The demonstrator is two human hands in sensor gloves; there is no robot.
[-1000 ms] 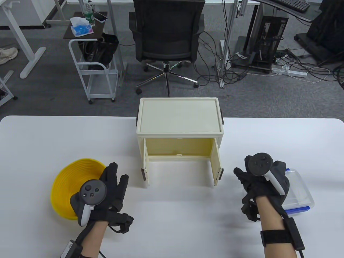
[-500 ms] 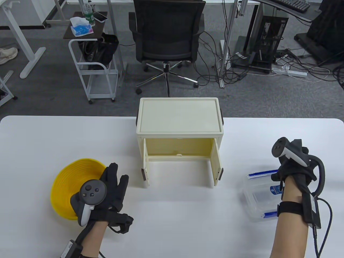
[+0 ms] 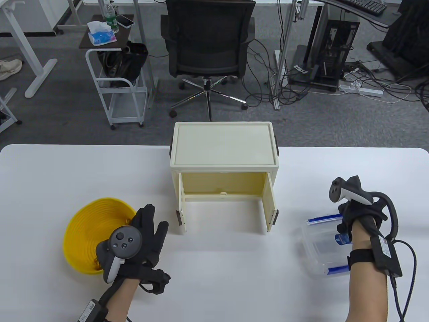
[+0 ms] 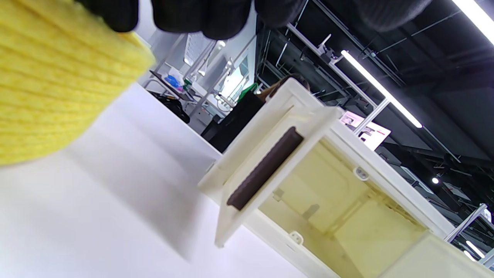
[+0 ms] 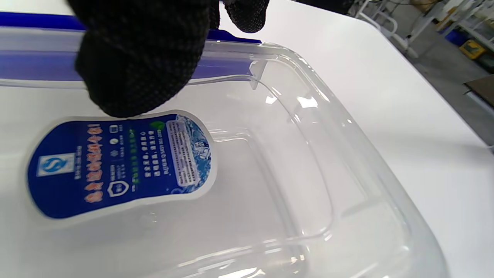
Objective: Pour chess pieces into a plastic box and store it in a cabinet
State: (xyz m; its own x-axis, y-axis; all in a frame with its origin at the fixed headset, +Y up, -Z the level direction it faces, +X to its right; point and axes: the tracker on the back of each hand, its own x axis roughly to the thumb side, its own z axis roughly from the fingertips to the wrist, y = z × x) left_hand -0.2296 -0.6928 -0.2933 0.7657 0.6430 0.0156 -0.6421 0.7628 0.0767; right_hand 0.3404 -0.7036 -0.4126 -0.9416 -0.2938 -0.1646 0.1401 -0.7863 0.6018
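A yellow ribbed bowl (image 3: 82, 231) sits at the table's front left; its contents are hidden. My left hand (image 3: 147, 234) lies with fingers stretched out against the bowl's right side, thumb spread away. In the left wrist view the fingertips (image 4: 200, 15) sit over the bowl's outer wall (image 4: 50, 85). A clear plastic box (image 3: 320, 246) with blue clips is at the front right. My right hand (image 3: 348, 219) grips its right wall; the right wrist view shows a finger (image 5: 139, 58) pressed on the labelled wall of the empty box (image 5: 289, 173). The cream cabinet (image 3: 224, 147) stands at the back middle, both doors open.
The cabinet's open left door (image 4: 262, 170) with its dark handle juts toward the front, close to the bowl and my left hand. The right door (image 3: 270, 208) stands between the cabinet and the box. Beyond the table are an office chair (image 3: 207, 43) and a cart (image 3: 117, 84).
My right hand turned from lying on top of the box to gripping its right wall, and the box shifted left. My left hand slid slightly right and nearer beside the bowl.
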